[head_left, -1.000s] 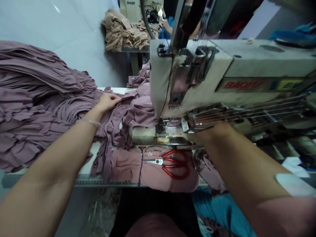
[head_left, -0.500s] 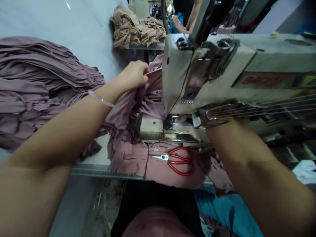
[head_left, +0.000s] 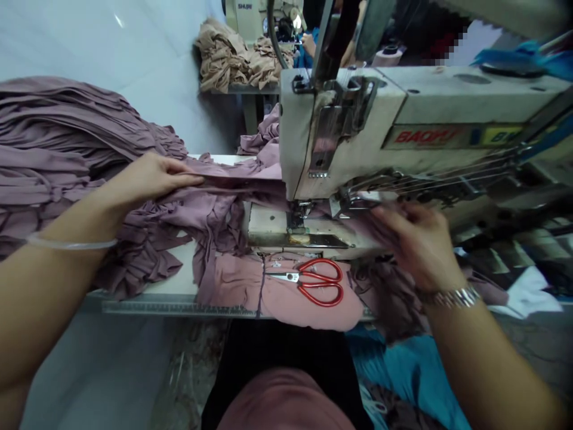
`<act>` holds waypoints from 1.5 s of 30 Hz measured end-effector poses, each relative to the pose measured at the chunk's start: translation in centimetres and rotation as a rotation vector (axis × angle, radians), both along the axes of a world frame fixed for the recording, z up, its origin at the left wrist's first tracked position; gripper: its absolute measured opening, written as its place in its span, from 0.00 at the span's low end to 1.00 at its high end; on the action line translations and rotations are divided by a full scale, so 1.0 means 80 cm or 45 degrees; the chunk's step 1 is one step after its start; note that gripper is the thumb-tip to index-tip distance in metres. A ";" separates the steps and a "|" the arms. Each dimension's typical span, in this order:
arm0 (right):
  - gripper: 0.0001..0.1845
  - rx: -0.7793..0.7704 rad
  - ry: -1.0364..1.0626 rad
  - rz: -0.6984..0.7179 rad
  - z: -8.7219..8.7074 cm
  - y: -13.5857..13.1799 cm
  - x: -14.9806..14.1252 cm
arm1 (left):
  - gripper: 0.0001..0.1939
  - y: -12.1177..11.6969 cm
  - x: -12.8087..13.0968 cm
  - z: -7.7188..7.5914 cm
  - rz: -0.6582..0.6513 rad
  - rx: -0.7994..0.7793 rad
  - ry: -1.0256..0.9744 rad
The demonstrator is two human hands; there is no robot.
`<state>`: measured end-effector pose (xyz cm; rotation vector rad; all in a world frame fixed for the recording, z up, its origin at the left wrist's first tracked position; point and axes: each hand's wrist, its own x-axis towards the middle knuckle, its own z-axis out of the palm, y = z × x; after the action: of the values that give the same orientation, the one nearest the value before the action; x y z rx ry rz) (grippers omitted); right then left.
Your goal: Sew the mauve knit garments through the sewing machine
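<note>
A length of mauve fabric [head_left: 242, 186] runs under the head of a sewing machine [head_left: 340, 137]. On its left side my left hand [head_left: 156, 176] pinches the edge of the cloth between thumb and fingers, pulling it fairly straight. My right hand [head_left: 416, 239], slightly blurred, grips fabric to the right of the presser foot [head_left: 299, 210]. Red-handled scissors [head_left: 320, 283] lie on a pink padded cloth [head_left: 286, 304] in front of the machine bed. They point left, apart from both hands.
A tall stack of mauve pieces [head_left: 76, 128] fills the left side. Behind stand beige cloth [head_left: 228, 57] and another machine [head_left: 246, 18], with a person's hand [head_left: 308, 45] by it. Thread lines stretch across the machine's right. Blue fabric [head_left: 412, 370] hangs below the table edge.
My left hand has moved left and down, drawing the cloth out straight. My right hand has come out from behind the machine head into view, holding fabric.
</note>
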<state>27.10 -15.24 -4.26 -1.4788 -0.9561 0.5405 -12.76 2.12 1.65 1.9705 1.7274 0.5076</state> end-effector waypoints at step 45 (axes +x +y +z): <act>0.18 0.330 -1.475 0.499 -0.047 -0.024 -0.086 | 0.17 -0.176 0.155 -0.098 -0.941 1.175 0.533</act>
<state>20.24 -17.17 -8.06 -1.3151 -2.1459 -0.2554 -0.37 -12.00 -6.19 3.3329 0.8095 0.7115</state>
